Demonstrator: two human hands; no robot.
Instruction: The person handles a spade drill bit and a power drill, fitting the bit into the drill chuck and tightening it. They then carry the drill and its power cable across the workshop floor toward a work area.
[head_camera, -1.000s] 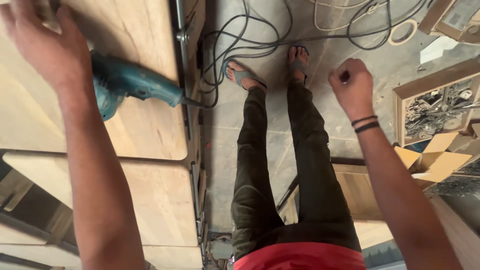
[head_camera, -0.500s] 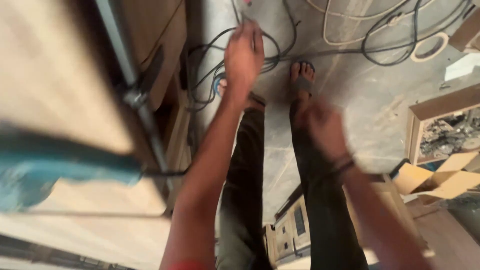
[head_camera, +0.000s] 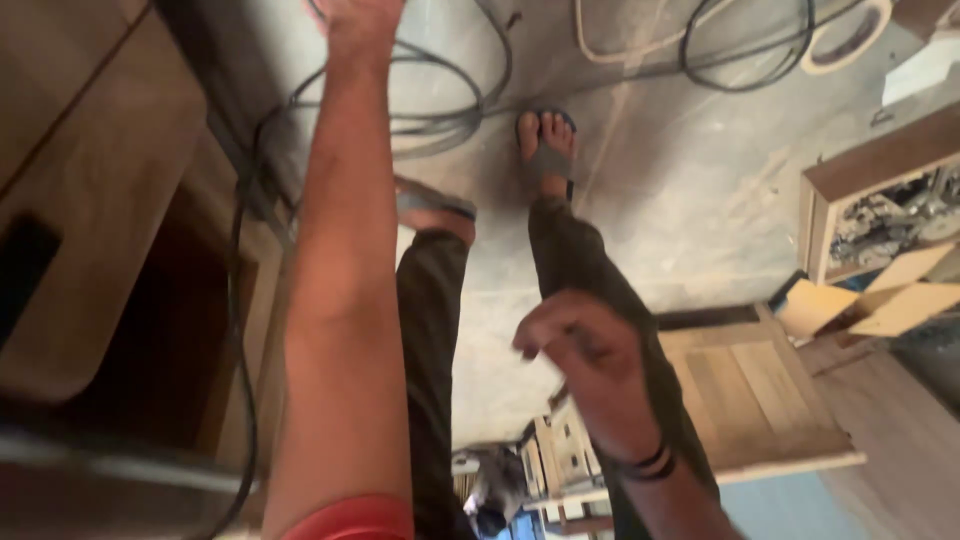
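While the left hand (head_camera: 362, 22) is stretched straight out over the black cables (head_camera: 440, 115), fingers cut off so can't tell, the right hand (head_camera: 585, 365) is kept loosely curled, holding nothing.

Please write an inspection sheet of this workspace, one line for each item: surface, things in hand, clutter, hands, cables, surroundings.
Surface: grey concrete floor, dusty, with pale streaks.
Things in hand: nothing seen in either hand.
Clutter: open cardboard box at right, beside a wooden crate of mixed small parts; tape roll on the floor at top right.
Hands: left hand stretched down over the dark cables, partly cut by the frame edge; right hand loosely curled above the right leg, blurred.
Cables: dark cables coiled by the sandalled feet; a pale cord loops beyond.
Surroundings: wooden panel at left; slatted wooden panel at right.
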